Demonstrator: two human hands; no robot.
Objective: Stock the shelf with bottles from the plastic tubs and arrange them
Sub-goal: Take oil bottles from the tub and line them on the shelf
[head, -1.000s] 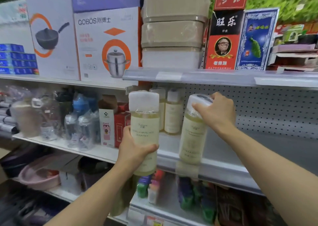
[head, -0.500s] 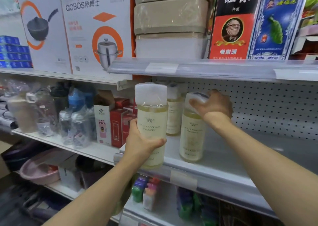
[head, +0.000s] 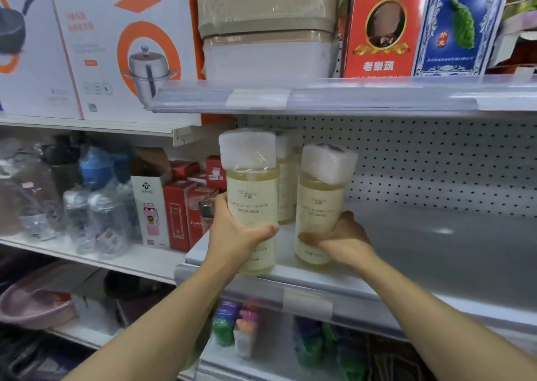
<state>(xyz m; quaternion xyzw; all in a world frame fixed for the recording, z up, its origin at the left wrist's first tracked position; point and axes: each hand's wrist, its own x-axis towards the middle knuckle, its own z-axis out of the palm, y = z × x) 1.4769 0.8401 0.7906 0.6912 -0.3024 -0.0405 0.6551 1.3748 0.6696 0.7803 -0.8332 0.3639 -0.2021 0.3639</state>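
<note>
Two pale-yellow bottles with white wrapped caps stand upright at the front left edge of the shelf (head: 436, 267); the left bottle (head: 252, 200) sits at the left corner, the right bottle (head: 319, 206) just beside it. The left hand (head: 235, 232) is curled round the left bottle's lower body — thumb across the label; the right hand (head: 345, 241) wraps the right bottle's base. A third bottle (head: 286, 183) stands behind them, near the pegboard back (head: 436, 160).
</note>
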